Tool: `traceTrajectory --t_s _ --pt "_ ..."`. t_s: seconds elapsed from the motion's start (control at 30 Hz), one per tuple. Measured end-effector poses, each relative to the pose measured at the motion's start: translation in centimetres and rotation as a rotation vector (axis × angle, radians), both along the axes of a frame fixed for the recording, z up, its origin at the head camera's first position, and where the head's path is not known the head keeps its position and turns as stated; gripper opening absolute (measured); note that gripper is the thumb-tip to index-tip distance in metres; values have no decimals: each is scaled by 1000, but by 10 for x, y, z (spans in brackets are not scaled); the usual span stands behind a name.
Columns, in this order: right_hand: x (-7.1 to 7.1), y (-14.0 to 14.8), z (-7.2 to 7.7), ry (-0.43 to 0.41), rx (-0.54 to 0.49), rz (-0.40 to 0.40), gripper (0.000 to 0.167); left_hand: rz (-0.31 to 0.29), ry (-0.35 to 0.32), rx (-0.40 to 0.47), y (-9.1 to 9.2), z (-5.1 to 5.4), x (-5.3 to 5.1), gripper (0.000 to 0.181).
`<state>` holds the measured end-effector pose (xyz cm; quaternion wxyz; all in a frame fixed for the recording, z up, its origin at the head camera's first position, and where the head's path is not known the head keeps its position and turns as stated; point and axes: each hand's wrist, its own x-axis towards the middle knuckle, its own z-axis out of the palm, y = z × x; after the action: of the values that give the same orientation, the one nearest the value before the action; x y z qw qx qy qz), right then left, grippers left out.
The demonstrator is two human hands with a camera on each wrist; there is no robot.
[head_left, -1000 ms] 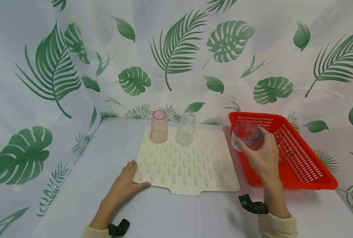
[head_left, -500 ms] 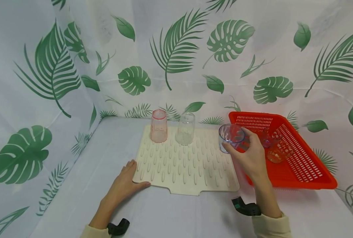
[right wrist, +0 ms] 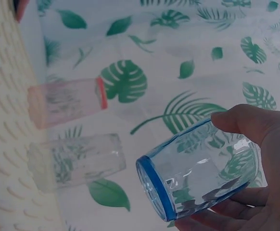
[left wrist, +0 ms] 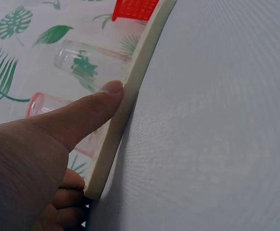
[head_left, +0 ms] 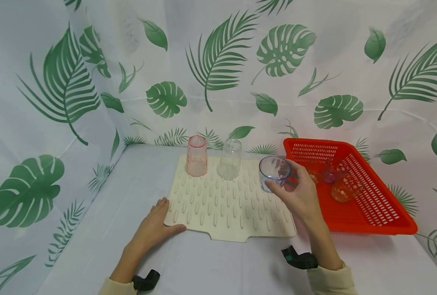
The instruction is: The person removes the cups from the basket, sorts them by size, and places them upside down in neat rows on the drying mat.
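My right hand [head_left: 302,196] grips a clear, blue-tinted drinking glass [right wrist: 197,168] by its side, above the right part of a cream ridged draining board [head_left: 222,213]. In the right wrist view, the glass's thick blue end faces the board, and thumb and fingers lie on opposite sides. My left hand [head_left: 152,227] rests at the board's front left corner. Its thumb [left wrist: 94,108] lies straight along the front edge while the other fingers touch the left edge. Standing on the back of the board are a pink-tinted glass [head_left: 197,157] and a clear glass [head_left: 230,159], side by side.
A red slotted plastic basket [head_left: 373,196] stands right of the board. Inside it lie a purple-tinted glass [head_left: 330,175] and an amber-tinted glass [head_left: 341,191]; another glass shows partly behind my right hand. A leaf-print curtain [head_left: 218,102] hangs behind the white-covered table [head_left: 100,229].
My right hand has carried the blue-tinted glass leftward from over the basket's left rim to above the board. The left hand and the standing glasses have stayed in place.
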<state>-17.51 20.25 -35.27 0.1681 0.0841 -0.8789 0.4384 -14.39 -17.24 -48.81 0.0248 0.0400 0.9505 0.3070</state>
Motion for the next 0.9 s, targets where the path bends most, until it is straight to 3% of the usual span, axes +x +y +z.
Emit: traceTrajectory --t_s 0.2,0.33,0.57,0.9 --pt "0 -4 -2 12 -9 49 77 6 23 -1 3 6 0 107" --pt "0 -7 -4 28 -5 75 79 -9 63 15 11 17 0 105" --pt "1 -14 -7 22 15 109 81 -48 93 90 30 49 1 104" --pt "7 -23 -7 31 7 183 80 -127 130 219 67 103 3 92"
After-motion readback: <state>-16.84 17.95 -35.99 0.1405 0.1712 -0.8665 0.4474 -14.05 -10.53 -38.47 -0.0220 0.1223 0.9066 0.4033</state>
